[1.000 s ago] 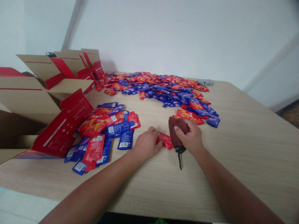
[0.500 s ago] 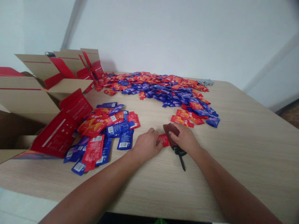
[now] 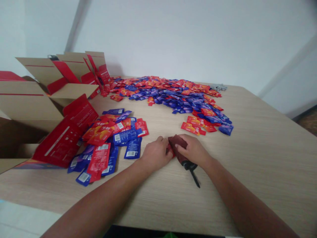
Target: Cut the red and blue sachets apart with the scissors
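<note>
On the table in front of me, my left hand (image 3: pixel 158 153) is closed on a small red sachet (image 3: pixel 172 150), most of which is hidden by the fingers and the tool. My right hand (image 3: pixel 194 147) grips a dark reddish-brown handheld tool (image 3: pixel 178 142) with a black end and a thin black stem (image 3: pixel 194 178) sticking out toward me. The tool's far end touches or covers the sachet beside my left fingertips; what lies under it is hidden. A blue sachet (image 3: pixel 133 148) lies just left of my left hand, at the edge of a loose heap of red and blue sachets (image 3: pixel 100 130).
A long pile of red and blue sachets (image 3: pixel 168 96) stretches along the back of the table, with a few orange-red ones (image 3: pixel 193 125) in front. Open cardboard boxes (image 3: pixel 59 142) with red flaps stand at the left. A grey crumpled item (image 3: pixel 219 87) lies at the back right.
My right hand has slid the brown tool left, over more of the red sachet, and the stem has swung slightly toward me. My left hand has stayed in place.
</note>
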The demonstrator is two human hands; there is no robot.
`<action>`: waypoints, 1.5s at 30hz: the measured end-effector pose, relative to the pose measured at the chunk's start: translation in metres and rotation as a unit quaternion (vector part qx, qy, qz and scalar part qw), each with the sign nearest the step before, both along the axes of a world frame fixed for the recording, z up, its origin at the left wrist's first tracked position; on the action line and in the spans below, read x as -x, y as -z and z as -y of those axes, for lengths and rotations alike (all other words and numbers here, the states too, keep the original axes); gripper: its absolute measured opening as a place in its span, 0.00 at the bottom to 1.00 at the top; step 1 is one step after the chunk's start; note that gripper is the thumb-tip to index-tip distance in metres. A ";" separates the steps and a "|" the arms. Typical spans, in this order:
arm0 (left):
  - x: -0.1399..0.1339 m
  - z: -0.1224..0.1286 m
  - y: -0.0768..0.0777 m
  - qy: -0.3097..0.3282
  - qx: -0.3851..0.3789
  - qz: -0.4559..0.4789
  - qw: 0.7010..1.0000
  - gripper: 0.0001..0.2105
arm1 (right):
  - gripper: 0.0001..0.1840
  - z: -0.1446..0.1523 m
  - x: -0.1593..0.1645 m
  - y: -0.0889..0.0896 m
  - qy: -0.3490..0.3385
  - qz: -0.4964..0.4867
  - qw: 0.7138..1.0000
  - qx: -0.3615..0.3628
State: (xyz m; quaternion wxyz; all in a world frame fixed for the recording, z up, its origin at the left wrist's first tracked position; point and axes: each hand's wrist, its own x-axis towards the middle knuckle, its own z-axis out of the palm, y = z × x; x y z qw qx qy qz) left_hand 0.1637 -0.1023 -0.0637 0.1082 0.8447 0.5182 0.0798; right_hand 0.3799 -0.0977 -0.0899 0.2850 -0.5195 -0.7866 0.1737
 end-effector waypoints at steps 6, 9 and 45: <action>-0.001 0.003 -0.004 0.018 -0.001 -0.013 1.000 0.13 | 0.10 -0.007 -0.004 0.004 0.074 0.009 0.997 -0.004; 0.000 0.002 -0.003 0.020 0.003 -0.008 1.000 0.13 | 0.10 -0.004 -0.002 -0.001 0.079 -0.020 0.996 -0.024; 0.001 -0.001 -0.003 0.004 0.021 0.008 1.000 0.12 | 0.14 -0.012 -0.014 0.007 0.174 0.046 0.984 0.005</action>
